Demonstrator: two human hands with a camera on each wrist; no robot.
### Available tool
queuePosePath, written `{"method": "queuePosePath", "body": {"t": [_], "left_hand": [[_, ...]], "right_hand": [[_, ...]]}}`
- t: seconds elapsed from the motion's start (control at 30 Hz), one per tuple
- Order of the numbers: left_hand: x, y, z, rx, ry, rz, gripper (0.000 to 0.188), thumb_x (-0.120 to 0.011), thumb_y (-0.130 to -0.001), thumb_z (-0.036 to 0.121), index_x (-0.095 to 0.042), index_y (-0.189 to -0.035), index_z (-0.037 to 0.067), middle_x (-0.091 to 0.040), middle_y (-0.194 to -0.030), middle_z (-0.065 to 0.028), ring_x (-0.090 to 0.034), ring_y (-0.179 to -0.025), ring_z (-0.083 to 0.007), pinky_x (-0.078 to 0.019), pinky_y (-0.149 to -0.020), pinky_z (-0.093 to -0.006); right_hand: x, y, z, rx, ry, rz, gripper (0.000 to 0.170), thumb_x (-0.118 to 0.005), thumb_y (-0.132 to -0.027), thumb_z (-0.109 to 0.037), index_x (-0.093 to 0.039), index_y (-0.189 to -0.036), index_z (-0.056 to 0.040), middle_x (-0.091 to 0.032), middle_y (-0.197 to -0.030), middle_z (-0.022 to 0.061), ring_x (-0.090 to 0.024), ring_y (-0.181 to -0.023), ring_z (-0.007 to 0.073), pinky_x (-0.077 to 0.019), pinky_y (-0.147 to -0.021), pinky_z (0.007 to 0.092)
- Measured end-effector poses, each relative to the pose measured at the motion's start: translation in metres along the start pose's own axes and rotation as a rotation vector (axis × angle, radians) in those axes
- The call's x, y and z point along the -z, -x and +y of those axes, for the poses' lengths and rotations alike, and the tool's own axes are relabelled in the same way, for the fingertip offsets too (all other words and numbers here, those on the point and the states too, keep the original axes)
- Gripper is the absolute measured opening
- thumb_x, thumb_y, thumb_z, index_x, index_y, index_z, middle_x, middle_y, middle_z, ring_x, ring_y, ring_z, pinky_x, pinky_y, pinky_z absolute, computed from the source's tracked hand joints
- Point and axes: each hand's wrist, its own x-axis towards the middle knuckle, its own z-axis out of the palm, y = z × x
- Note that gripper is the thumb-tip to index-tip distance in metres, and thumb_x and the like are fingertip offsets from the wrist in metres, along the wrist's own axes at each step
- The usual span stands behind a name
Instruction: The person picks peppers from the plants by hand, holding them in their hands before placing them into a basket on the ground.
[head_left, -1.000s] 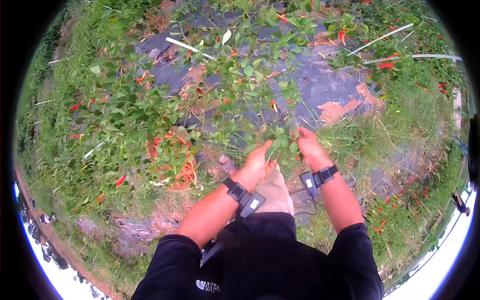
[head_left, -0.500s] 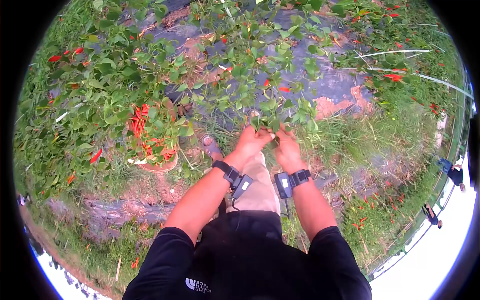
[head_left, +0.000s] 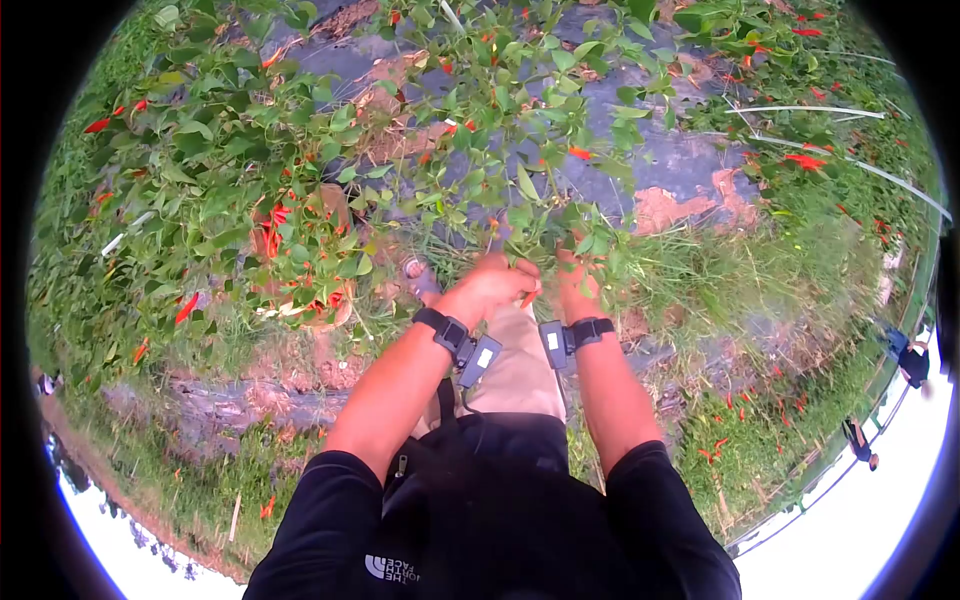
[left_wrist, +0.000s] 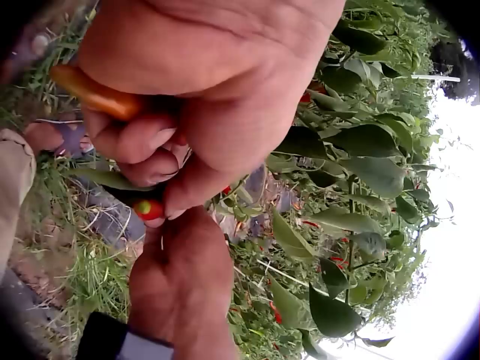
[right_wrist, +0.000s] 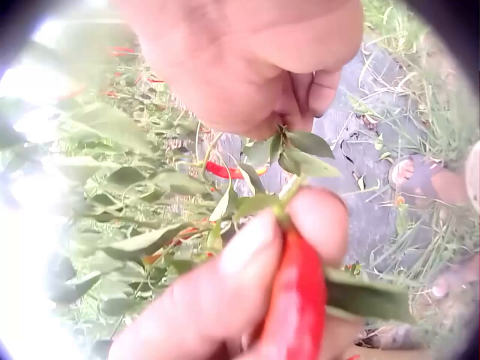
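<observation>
In the right wrist view my left hand (right_wrist: 217,292) pinches a red chili pepper (right_wrist: 298,289) at its stem end between thumb and finger. A second, orange-red chili (left_wrist: 97,94) sticks out from the curled fingers of my left hand (left_wrist: 210,82) in the left wrist view. My right hand (right_wrist: 255,60) pinches a leafy stem (right_wrist: 285,142) just beyond the red chili. In the head view the left hand (head_left: 497,282) and right hand (head_left: 578,285) are side by side at the near edge of the chili plant (head_left: 540,120), right fingers partly behind leaves.
A container of picked red chilies (head_left: 325,318) sits to the left among leaves. Dark plastic sheeting (head_left: 680,160) covers the bed, with grass (head_left: 700,270) along its edge. A sandaled foot (head_left: 418,275) stands near the left hand. Pale strips (head_left: 810,110) cross the right side. Two people are far right.
Both hands have shifted left in the head view, and the right has come closer to the left. An orange-red chili now shows below the left hand. The whole view has shifted somewhat.
</observation>
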Motion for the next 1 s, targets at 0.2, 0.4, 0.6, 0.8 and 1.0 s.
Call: {"method": "queuePosePath", "body": {"t": [0.2, 0.4, 0.6, 0.8, 1.0], "left_hand": [[0.017, 0.010, -0.035, -0.197, -0.164, -0.076, 0.043, -0.068, -0.078, 0.005, -0.058, -0.119, -0.001, -0.063, -0.093, -0.0046, -0.060, -0.081, -0.0138, -0.0499, -0.070, -0.0264], [0.014, 0.024, -0.025, -0.504, -0.511, -0.104, 0.038, -0.068, -0.071, 0.009, -0.061, -0.107, -0.004, -0.066, -0.096, -0.0132, -0.065, -0.089, -0.0222, -0.0517, -0.078, -0.0325], [0.017, 0.031, -0.032, -0.311, -0.676, -0.027, 0.038, -0.063, -0.073, 0.008, -0.052, -0.108, -0.003, -0.064, -0.074, -0.0093, -0.062, -0.065, -0.0177, -0.0502, -0.062, -0.0329], [0.011, 0.023, -0.049, -0.381, -0.797, 0.209, 0.052, -0.061, -0.078, 0.010, -0.048, -0.127, -0.004, -0.064, -0.079, -0.0103, -0.062, -0.067, -0.0172, -0.0486, -0.060, -0.0305], [0.031, 0.035, -0.050, -0.271, -0.304, -0.010, 0.048, -0.054, -0.084, 0.007, -0.048, -0.131, -0.001, -0.058, -0.082, -0.0038, -0.053, -0.064, -0.0094, -0.0432, -0.057, -0.0251]], "right_hand": [[0.013, -0.022, 0.074, -0.142, -0.303, -0.284, 0.037, -0.070, -0.084, -0.020, -0.058, -0.116, -0.0060, -0.066, -0.103, 0.0093, -0.063, -0.098, 0.0216, -0.0500, -0.080, 0.0367], [0.070, 0.013, -0.065, -0.537, -0.970, -0.763, 0.026, -0.069, -0.088, -0.019, -0.066, -0.109, -0.0048, -0.067, -0.090, 0.0029, -0.064, -0.083, 0.0168, -0.0504, -0.071, 0.0320], [0.041, 0.025, -0.061, -0.574, -1.172, -0.736, 0.017, -0.068, -0.088, -0.012, -0.064, -0.103, -0.0043, -0.064, -0.081, 0.0013, -0.055, -0.064, 0.0077, -0.0442, -0.056, 0.0227], [0.033, 0.014, -0.057, -1.016, -1.397, -0.544, 0.013, -0.068, -0.089, -0.010, -0.063, -0.101, -0.0059, -0.059, -0.077, 0.0007, -0.051, -0.059, 0.0064, -0.0435, -0.052, 0.0229], [-0.029, -0.013, 0.060, 0.212, -0.033, -0.182, 0.041, -0.069, -0.083, -0.010, -0.055, -0.120, -0.0023, -0.062, -0.102, 0.0095, -0.064, -0.084, 0.0217, -0.0528, -0.070, 0.0351]]}}
